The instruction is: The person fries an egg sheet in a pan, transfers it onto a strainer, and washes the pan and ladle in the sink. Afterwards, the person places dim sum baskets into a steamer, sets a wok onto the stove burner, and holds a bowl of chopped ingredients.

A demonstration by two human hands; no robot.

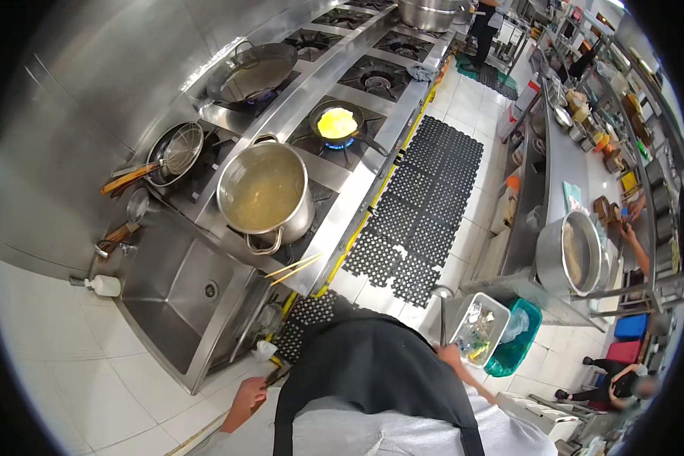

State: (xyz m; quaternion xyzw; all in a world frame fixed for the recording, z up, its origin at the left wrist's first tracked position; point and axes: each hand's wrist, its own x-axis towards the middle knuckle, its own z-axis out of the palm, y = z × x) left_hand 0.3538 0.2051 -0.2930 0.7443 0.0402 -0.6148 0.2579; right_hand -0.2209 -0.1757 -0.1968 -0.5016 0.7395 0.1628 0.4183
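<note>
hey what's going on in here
Someone in a black apron is by a stove, right hand holding a ladle. Whether the left hand holds anything is unclear. Yellow food sits in a pan over a blue flame, touched by neither hand. A pot of cloudy liquid stands nearby.

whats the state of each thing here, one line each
frying pan: over blue flame, yellow food inside
wok: over another blue flame
large pot: uncovered, liquid inside
burner beyond frying pan: no flame visible
right hand: closed around ladle
left hand: curled, grip unclear
</note>
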